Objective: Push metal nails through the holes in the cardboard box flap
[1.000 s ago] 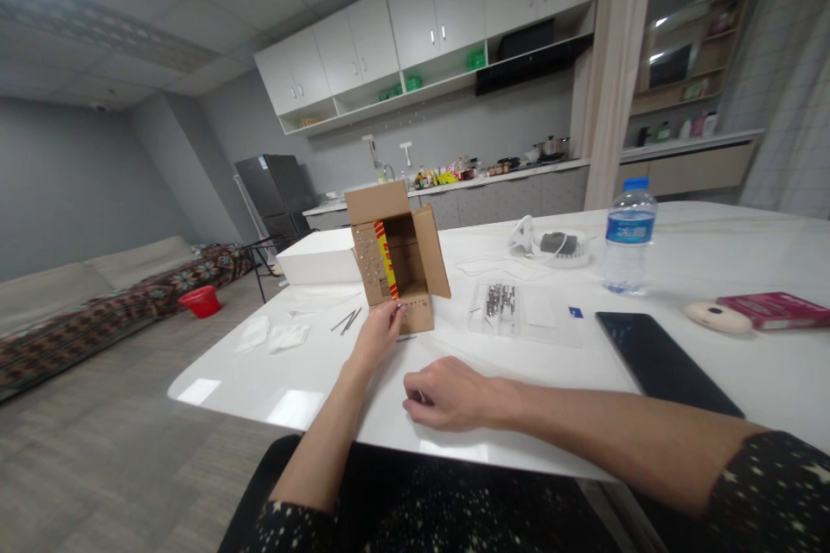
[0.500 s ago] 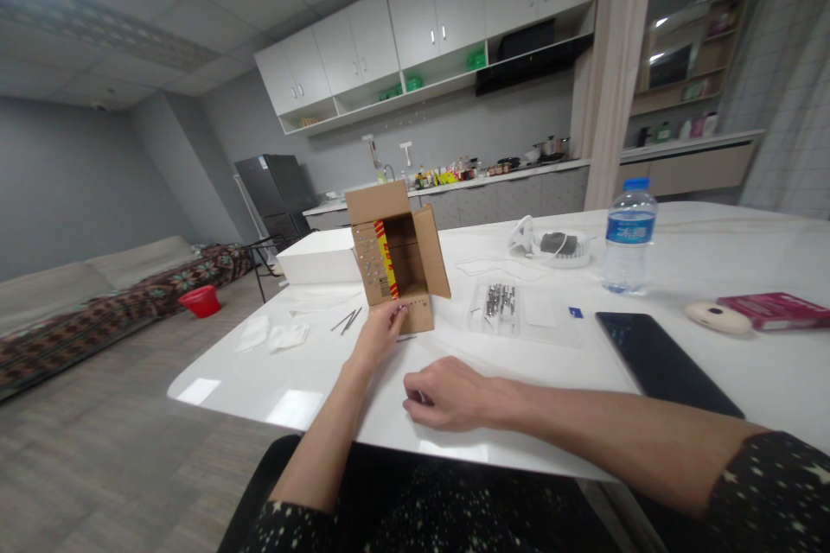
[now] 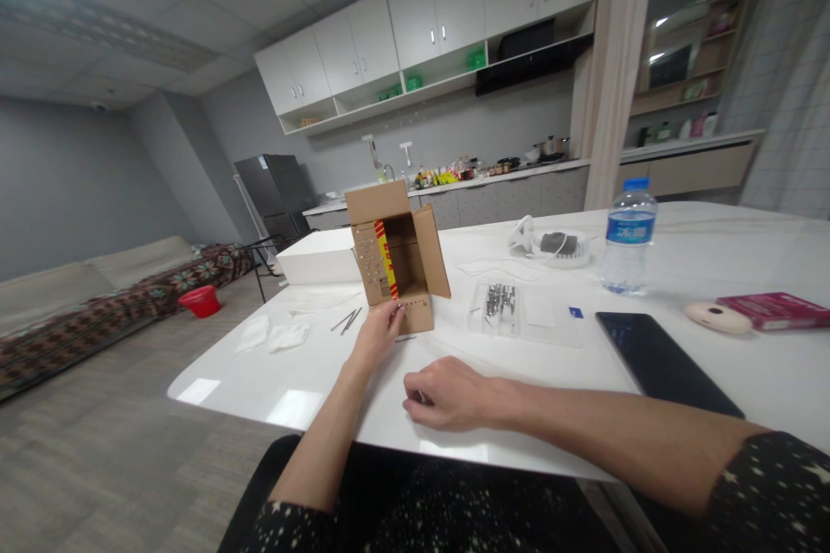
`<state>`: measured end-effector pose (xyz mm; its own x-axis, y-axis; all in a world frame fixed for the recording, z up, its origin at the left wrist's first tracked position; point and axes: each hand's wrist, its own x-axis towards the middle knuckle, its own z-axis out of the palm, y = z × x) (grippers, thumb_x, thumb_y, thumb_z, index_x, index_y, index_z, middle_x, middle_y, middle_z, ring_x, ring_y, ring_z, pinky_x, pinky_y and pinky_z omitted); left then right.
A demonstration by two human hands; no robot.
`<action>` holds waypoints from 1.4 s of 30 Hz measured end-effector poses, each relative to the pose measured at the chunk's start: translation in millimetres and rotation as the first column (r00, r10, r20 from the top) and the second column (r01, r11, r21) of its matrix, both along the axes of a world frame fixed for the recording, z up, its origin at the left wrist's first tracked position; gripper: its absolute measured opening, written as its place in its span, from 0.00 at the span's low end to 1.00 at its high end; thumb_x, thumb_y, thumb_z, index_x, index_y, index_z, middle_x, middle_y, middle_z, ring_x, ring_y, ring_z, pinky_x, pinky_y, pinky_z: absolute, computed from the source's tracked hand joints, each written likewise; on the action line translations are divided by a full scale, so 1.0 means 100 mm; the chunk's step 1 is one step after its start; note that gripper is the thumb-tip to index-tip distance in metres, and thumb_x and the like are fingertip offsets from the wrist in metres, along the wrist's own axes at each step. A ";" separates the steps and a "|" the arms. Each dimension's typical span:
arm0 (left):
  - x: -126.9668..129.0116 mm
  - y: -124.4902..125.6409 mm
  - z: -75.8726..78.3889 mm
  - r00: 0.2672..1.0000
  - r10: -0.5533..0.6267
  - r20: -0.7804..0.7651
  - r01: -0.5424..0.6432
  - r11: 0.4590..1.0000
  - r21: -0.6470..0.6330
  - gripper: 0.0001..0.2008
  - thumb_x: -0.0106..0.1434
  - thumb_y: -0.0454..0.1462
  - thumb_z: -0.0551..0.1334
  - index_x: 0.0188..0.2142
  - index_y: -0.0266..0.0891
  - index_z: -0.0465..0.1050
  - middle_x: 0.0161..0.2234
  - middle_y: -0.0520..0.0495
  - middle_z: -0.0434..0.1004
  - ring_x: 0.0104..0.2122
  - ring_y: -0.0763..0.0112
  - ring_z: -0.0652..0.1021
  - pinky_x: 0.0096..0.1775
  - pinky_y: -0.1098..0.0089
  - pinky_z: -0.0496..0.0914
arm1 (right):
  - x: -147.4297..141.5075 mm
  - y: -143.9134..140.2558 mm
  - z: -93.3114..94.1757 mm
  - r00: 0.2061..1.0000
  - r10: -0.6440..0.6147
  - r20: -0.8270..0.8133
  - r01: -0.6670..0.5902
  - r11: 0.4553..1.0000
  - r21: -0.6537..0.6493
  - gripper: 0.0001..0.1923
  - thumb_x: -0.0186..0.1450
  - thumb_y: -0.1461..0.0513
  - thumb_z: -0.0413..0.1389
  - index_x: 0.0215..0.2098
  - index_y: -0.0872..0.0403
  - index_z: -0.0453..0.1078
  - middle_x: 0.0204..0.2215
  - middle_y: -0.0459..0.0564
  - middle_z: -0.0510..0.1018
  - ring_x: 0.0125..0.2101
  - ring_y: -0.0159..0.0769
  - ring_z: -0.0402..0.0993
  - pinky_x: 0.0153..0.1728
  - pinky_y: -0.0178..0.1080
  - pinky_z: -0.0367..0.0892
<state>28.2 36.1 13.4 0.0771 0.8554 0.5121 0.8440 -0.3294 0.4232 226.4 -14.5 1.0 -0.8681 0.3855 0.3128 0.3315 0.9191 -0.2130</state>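
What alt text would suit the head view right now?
Seated at a white table, a person's left hand touches the lower flap of an open cardboard box lying on its side, while the right hand rests curled nearby. A clear tray of screws sits beside the box.

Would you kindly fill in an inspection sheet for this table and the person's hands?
Surface: white table, glossy.
Job's things: open cardboard box upright, flaps out; clear tray of metal pins right of it.
Clutter: water bottle, black tablet, red book, white tissues.
Hands: left hand touches the box's lower flap; right hand curled on the table, grip contents hidden.
Cables: white cord by the charger.
Surroundings: kitchen counter, sofa.
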 end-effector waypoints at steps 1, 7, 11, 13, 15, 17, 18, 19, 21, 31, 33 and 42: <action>0.00 0.00 0.00 1.000 -0.003 -0.004 0.003 1.000 0.004 0.15 0.69 0.44 0.52 0.38 0.40 0.75 0.34 0.45 0.80 0.34 0.64 0.78 0.38 0.67 0.70 | 0.00 0.00 0.01 1.000 -0.001 0.001 0.001 1.000 -0.002 0.13 0.67 0.56 0.51 0.30 0.55 0.70 0.24 0.46 0.77 0.21 0.29 0.63 0.24 0.35 0.48; -0.01 0.00 0.01 1.000 0.022 -0.010 -0.022 0.999 0.036 0.15 0.68 0.42 0.52 0.41 0.40 0.75 0.36 0.44 0.80 0.35 0.64 0.78 0.40 0.67 0.69 | 0.00 -0.01 0.02 1.000 -0.002 0.002 0.002 1.000 0.002 0.13 0.67 0.57 0.51 0.30 0.55 0.70 0.23 0.46 0.77 0.21 0.29 0.62 0.24 0.35 0.47; 0.00 -0.02 0.03 0.998 0.065 0.000 -0.065 0.997 0.028 0.15 0.68 0.43 0.53 0.41 0.41 0.76 0.35 0.45 0.80 0.32 0.65 0.78 0.36 0.68 0.68 | 0.00 0.00 0.00 1.000 -0.003 0.005 0.003 1.000 -0.001 0.13 0.67 0.56 0.50 0.30 0.55 0.70 0.24 0.46 0.77 0.21 0.29 0.62 0.24 0.35 0.48; 0.00 -0.03 0.05 0.996 0.088 -0.001 -0.088 0.996 0.016 0.14 0.68 0.43 0.53 0.41 0.41 0.76 0.33 0.46 0.80 0.31 0.66 0.77 0.35 0.69 0.67 | 0.00 0.00 -0.01 1.000 -0.001 -0.005 0.001 1.000 0.006 0.13 0.67 0.57 0.50 0.30 0.55 0.69 0.23 0.46 0.77 0.21 0.29 0.62 0.24 0.35 0.47; 0.00 -0.04 0.06 0.995 0.102 -0.007 -0.102 0.995 0.009 0.14 0.68 0.43 0.53 0.40 0.41 0.76 0.31 0.47 0.80 0.29 0.67 0.76 0.33 0.70 0.66 | 0.00 0.01 -0.01 1.000 0.006 -0.019 -0.006 1.000 0.015 0.13 0.67 0.57 0.50 0.29 0.54 0.69 0.23 0.45 0.77 0.20 0.29 0.61 0.23 0.35 0.47; 0.01 -0.05 0.06 0.993 0.115 -0.015 -0.115 0.993 -0.003 0.14 0.68 0.43 0.53 0.39 0.41 0.76 0.29 0.47 0.79 0.28 0.67 0.76 0.32 0.70 0.64 | 0.00 0.01 -0.02 1.000 0.010 -0.027 -0.010 1.000 0.021 0.13 0.67 0.57 0.50 0.29 0.54 0.68 0.23 0.45 0.77 0.20 0.28 0.61 0.23 0.35 0.47; 0.01 -0.05 0.07 0.992 0.122 -0.020 -0.122 0.992 -0.010 0.14 0.68 0.44 0.53 0.38 0.41 0.75 0.28 0.48 0.78 0.28 0.68 0.75 0.32 0.71 0.63 | 0.00 0.01 -0.02 1.000 0.012 -0.029 -0.011 1.000 0.022 0.13 0.67 0.57 0.50 0.29 0.54 0.68 0.23 0.45 0.77 0.20 0.28 0.61 0.23 0.35 0.47; 0.02 -0.05 0.07 0.991 0.130 -0.026 -0.131 0.991 -0.018 0.14 0.68 0.44 0.53 0.38 0.41 0.75 0.27 0.48 0.78 0.27 0.68 0.75 0.31 0.71 0.63 | 0.00 0.01 -0.02 0.999 0.012 -0.030 -0.011 1.000 0.021 0.13 0.67 0.57 0.50 0.29 0.54 0.68 0.23 0.45 0.77 0.20 0.28 0.61 0.23 0.35 0.47; 0.02 -0.06 0.07 0.989 0.145 -0.043 -0.146 0.989 -0.027 0.15 0.68 0.44 0.53 0.36 0.41 0.75 0.26 0.49 0.77 0.26 0.69 0.74 0.30 0.72 0.60 | 0.00 0.01 -0.02 0.999 0.011 -0.032 -0.010 1.000 0.020 0.13 0.67 0.57 0.50 0.29 0.54 0.68 0.23 0.45 0.77 0.20 0.28 0.61 0.23 0.35 0.47; 0.00 -0.05 0.07 0.980 0.194 -0.052 -0.196 0.980 -0.032 0.15 0.68 0.44 0.52 0.37 0.41 0.75 0.27 0.49 0.77 0.27 0.69 0.74 0.31 0.72 0.60 | -0.01 0.01 -0.02 1.000 -0.004 -0.003 0.004 1.000 0.009 0.13 0.67 0.56 0.50 0.30 0.54 0.70 0.23 0.46 0.77 0.21 0.29 0.62 0.24 0.35 0.47; 0.00 -0.05 0.08 0.975 0.216 -0.044 -0.218 0.975 -0.039 0.15 0.68 0.44 0.52 0.40 0.41 0.76 0.28 0.48 0.78 0.28 0.68 0.75 0.31 0.72 0.61 | -0.01 0.01 -0.02 1.000 -0.003 -0.002 0.003 1.000 0.000 0.12 0.67 0.56 0.51 0.31 0.54 0.70 0.23 0.46 0.77 0.21 0.29 0.62 0.24 0.35 0.47; -0.03 -0.06 0.09 0.960 0.278 -0.030 -0.279 0.960 -0.037 0.14 0.68 0.43 0.52 0.39 0.42 0.75 0.32 0.46 0.81 0.35 0.64 0.78 0.34 0.71 0.63 | 0.00 0.00 -0.01 1.000 -0.003 -0.003 0.003 1.000 -0.007 0.12 0.67 0.56 0.51 0.31 0.55 0.70 0.24 0.46 0.76 0.21 0.28 0.62 0.24 0.35 0.47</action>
<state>24.8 30.4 22.4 -0.1552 0.8646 0.4778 0.9101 -0.0630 0.4096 226.6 -14.0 0.3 -0.8659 0.3905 0.3125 0.3341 0.9166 -0.2198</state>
